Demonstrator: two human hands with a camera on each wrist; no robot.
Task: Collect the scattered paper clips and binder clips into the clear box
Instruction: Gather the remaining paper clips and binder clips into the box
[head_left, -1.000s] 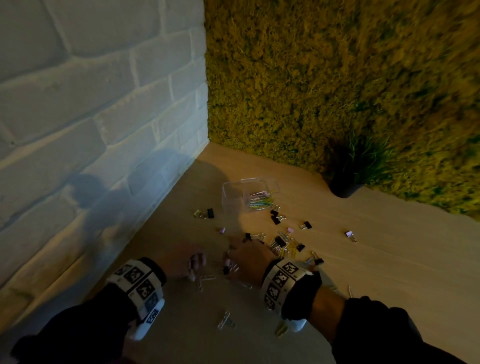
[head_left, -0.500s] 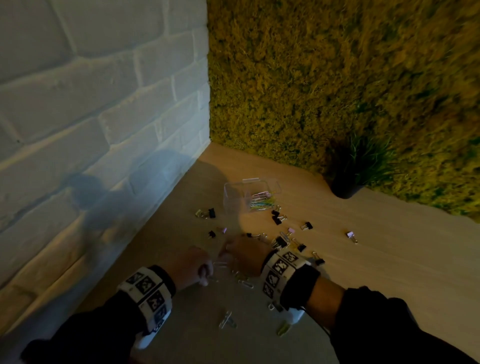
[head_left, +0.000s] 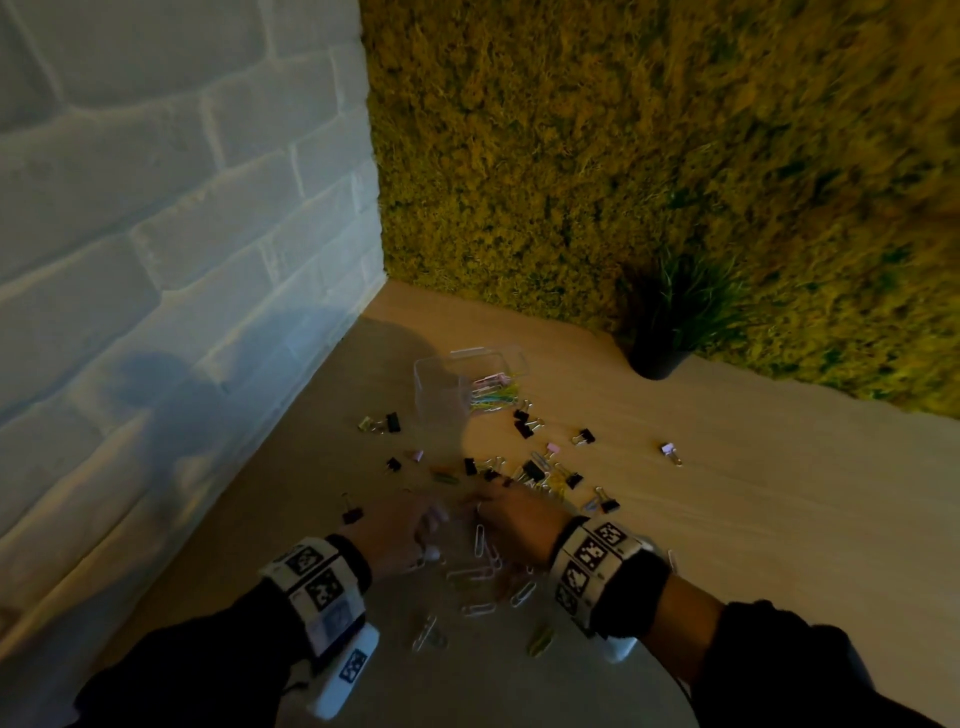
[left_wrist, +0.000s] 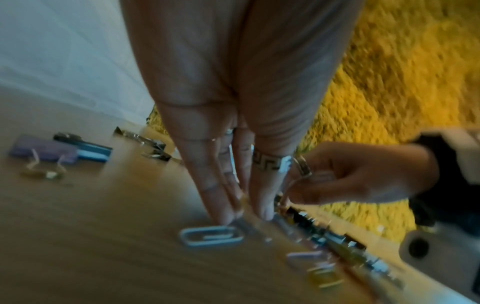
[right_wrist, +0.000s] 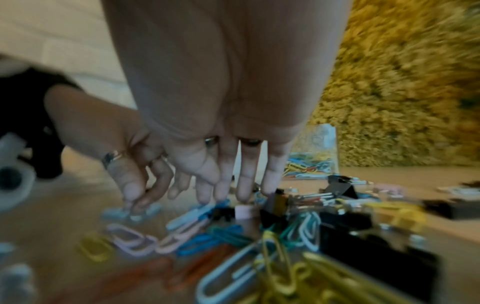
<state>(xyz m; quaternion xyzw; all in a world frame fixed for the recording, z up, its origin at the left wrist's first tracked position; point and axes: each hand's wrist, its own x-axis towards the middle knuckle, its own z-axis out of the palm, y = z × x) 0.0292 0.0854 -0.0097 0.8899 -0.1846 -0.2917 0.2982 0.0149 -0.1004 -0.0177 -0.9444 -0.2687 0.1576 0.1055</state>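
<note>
My two hands meet over loose paper clips (head_left: 480, 571) on the wooden table. My left hand (head_left: 436, 519) points down and pinches a pale blue paper clip (left_wrist: 211, 236) between thumb and fingertips (left_wrist: 223, 218); the same clip (right_wrist: 130, 211) shows in the right wrist view. My right hand (head_left: 488, 512) has straight, spread fingers (right_wrist: 244, 185) touching a heap of coloured paper clips (right_wrist: 207, 232) and black binder clips (right_wrist: 345, 224). The clear box (head_left: 431, 374) stands further back, upright, with coloured paper clips inside. More binder clips (head_left: 532, 470) lie between it and my hands.
A white brick wall (head_left: 156, 260) runs along the left and a moss wall (head_left: 623, 156) along the back. A dark plant pot (head_left: 657, 358) stands at the back right. Lone binder clips lie at the left (head_left: 392, 422) and far right (head_left: 670, 449).
Both hands have moved forward and drawn together over the paper clips. The left hand has slid right until it nearly touches the right hand.
</note>
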